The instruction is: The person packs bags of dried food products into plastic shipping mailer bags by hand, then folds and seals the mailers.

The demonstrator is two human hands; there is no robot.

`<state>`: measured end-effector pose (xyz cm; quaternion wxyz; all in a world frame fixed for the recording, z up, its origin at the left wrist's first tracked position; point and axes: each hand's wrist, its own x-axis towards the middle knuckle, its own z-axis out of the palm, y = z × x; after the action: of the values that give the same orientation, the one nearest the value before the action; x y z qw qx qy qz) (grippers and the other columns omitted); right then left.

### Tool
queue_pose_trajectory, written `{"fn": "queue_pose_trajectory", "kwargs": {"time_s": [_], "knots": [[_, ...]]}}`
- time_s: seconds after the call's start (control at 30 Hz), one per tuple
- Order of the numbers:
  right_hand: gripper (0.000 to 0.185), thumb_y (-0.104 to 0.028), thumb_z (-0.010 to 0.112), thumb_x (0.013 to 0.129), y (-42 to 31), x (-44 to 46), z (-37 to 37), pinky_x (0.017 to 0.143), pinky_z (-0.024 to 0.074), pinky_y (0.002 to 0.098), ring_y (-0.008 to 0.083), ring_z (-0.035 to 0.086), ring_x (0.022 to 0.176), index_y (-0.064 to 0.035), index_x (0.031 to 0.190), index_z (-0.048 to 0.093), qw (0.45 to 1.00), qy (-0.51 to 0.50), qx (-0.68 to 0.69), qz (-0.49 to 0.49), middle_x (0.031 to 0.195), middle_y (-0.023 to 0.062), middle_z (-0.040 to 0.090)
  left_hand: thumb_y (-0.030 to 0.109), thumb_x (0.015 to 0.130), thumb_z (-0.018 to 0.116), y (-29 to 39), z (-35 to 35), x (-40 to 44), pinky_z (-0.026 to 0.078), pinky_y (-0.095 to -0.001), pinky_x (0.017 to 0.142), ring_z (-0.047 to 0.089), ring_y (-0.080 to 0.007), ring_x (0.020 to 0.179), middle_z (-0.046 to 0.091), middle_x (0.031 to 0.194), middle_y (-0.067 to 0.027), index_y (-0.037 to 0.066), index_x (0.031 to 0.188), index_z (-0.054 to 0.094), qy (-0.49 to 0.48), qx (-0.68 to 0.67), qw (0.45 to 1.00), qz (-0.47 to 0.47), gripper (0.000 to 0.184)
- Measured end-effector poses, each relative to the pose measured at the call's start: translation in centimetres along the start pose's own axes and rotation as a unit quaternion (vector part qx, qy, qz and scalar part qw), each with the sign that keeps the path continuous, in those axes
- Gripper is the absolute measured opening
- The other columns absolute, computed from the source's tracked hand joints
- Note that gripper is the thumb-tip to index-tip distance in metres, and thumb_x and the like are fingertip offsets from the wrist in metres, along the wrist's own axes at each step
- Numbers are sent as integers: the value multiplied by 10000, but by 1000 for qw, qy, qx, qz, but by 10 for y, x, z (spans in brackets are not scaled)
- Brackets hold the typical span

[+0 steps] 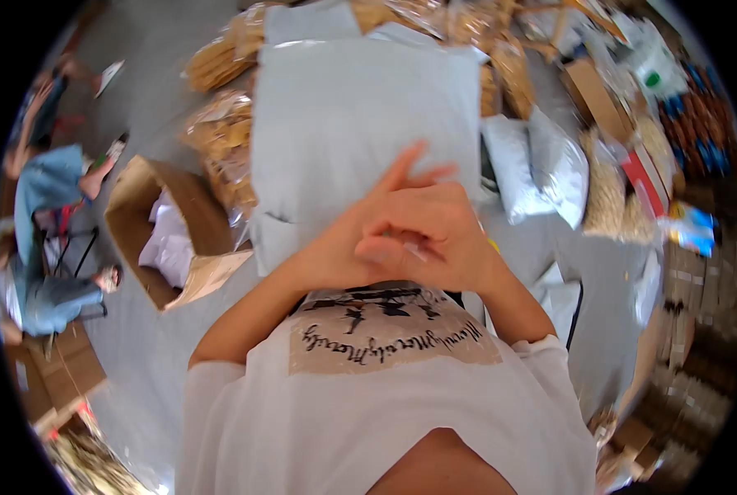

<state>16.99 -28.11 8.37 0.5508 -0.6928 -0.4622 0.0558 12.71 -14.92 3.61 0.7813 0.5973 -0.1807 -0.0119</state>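
My left hand and my right hand overlap in front of my chest, above the near end of a table covered with pale grey cloth. Two fingers of my left hand stretch out and apart beyond the right hand; the rest of it is partly hidden. The fingers of my right hand curl in towards the palm, its thumb pointing left across the left hand. Whether anything small lies inside them I cannot make out. Both hands are slightly blurred.
An open cardboard box with white material inside stands left of the table. Clear bags of tan goods line its left side. White sacks lie on the right. Seated people are at far left; stacked cartons at far right.
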Motion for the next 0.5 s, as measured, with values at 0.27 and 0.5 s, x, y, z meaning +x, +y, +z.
{"fn": "queue_pose_trajectory", "kwargs": {"time_s": [0.27,0.5], "knots": [[199,-145,732,620,-11,46,33,448,335,251,139,457,501,-54,703,576,993,-116,-14,-33,603,33,518,90,791,581,22,-45,-34,442,-248,786,564,-139,859,589,931,-54,7,1011,530,-21,-108,993,-39,241],[351,-76,697,664,-16,68,65,747,467,302,264,574,890,-24,988,572,984,-160,35,-68,1038,117,556,-53,755,378,52,-109,-87,336,-188,547,418,-53,621,492,717,16,54,1005,550,263,99,956,-81,321]]}}
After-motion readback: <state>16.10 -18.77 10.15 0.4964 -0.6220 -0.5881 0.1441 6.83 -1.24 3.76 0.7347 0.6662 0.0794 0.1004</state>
